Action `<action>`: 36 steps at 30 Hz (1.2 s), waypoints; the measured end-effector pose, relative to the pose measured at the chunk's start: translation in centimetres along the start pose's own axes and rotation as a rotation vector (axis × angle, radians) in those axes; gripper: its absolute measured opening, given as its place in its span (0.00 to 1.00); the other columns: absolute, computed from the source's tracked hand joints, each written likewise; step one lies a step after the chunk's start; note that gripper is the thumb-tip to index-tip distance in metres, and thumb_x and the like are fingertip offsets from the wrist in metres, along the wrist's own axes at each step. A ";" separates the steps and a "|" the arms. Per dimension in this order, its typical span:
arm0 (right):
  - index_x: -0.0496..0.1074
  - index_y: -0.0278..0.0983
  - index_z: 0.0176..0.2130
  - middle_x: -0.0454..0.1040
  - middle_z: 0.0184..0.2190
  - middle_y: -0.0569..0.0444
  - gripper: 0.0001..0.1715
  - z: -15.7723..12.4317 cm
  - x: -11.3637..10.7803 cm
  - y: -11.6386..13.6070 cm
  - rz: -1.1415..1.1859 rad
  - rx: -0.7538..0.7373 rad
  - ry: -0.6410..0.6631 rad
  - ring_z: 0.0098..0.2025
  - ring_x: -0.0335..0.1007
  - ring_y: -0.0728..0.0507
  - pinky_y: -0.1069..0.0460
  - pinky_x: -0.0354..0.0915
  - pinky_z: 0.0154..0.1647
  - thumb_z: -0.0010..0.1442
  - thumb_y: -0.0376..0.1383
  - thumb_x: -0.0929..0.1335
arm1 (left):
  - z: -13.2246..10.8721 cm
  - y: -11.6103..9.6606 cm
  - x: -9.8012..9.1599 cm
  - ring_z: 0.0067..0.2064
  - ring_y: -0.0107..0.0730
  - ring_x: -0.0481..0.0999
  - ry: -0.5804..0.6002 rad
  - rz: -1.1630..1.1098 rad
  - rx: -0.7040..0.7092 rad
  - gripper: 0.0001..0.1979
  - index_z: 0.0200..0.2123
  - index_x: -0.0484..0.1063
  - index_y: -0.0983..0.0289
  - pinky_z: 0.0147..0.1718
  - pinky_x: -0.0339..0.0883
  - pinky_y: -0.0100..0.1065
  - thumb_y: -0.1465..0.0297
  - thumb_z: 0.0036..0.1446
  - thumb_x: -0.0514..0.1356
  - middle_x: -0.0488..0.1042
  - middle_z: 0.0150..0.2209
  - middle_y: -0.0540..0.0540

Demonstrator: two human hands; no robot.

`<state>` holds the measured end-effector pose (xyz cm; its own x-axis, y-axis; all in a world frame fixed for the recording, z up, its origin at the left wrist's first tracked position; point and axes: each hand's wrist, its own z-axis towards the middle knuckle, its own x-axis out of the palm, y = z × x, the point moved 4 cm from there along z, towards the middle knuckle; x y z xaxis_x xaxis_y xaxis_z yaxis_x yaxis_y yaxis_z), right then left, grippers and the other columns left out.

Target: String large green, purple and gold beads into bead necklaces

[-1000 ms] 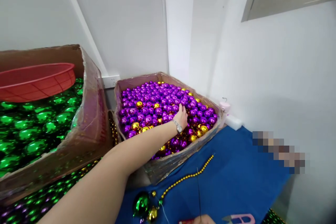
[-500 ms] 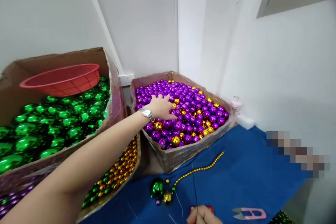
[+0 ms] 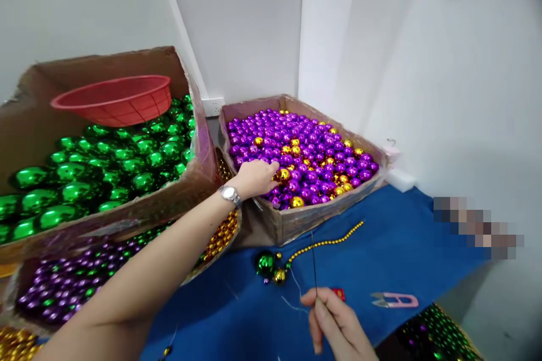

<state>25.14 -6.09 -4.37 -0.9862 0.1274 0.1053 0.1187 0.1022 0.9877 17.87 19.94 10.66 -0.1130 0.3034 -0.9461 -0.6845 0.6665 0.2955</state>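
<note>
My left hand (image 3: 255, 178), with a silver watch (image 3: 231, 196) on its wrist, reaches over the near left part of a cardboard box (image 3: 315, 217) full of shiny purple balls. Its fingers are closed at a gold ball (image 3: 283, 175), partly hidden by the fingertips. My right hand (image 3: 336, 318) pinches a long thin needle (image 3: 314, 265), which points upward above the blue cloth (image 3: 406, 248). Beyond the right hand lies a string of small gold beads (image 3: 328, 241). At its left end sit a large green ball (image 3: 265, 263), a gold ball (image 3: 279, 276) and a white thread (image 3: 295, 306).
On the left, a larger box (image 3: 139, 203) holds green balls and a red basket (image 3: 114, 102). Below it stands a box of purple, green and gold beads (image 3: 63, 276). Pink thread snips (image 3: 396, 300) and a small red item (image 3: 339, 294) lie on the cloth.
My left hand has drawn back toward the box's near left side, and its spread fingers have closed. My right hand shows more fully, still pinching the needle. The view has tilted down.
</note>
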 end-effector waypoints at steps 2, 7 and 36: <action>0.69 0.35 0.43 0.66 0.22 0.58 0.25 -0.1 -0.2 0.9 -0.074 -0.042 0.061 0.24 0.64 0.50 0.54 0.60 0.29 0.66 0.51 0.58 | 0.2 -0.3 0.6 0.37 0.46 0.76 0.018 -0.018 -0.021 0.21 0.49 0.66 0.64 0.32 0.66 0.37 0.59 0.55 0.57 0.76 0.34 0.61; 0.69 0.35 0.45 0.64 0.21 0.59 0.24 -0.2 -1.3 1.6 -0.168 -0.087 -0.032 0.24 0.63 0.49 0.54 0.60 0.28 0.67 0.50 0.57 | -0.2 -0.8 0.6 0.41 0.46 0.74 0.002 -0.089 -0.039 0.17 0.48 0.66 0.63 0.34 0.65 0.38 0.62 0.57 0.54 0.74 0.40 0.61; 0.64 0.36 0.50 0.64 0.23 0.58 0.21 0.4 0.2 0.6 -0.241 -0.099 -0.028 0.26 0.64 0.48 0.54 0.61 0.29 0.68 0.48 0.57 | -3.7 -0.4 -2.5 0.48 0.39 0.72 -0.496 -0.814 0.144 0.21 0.53 0.68 0.66 0.45 0.67 0.39 0.65 0.57 0.58 0.71 0.51 0.63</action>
<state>25.01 -5.60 -3.77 -0.9809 0.1390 -0.1360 -0.1322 0.0363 0.9906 15.77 16.34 12.45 0.6974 -0.0575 -0.7143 -0.3201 0.8668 -0.3823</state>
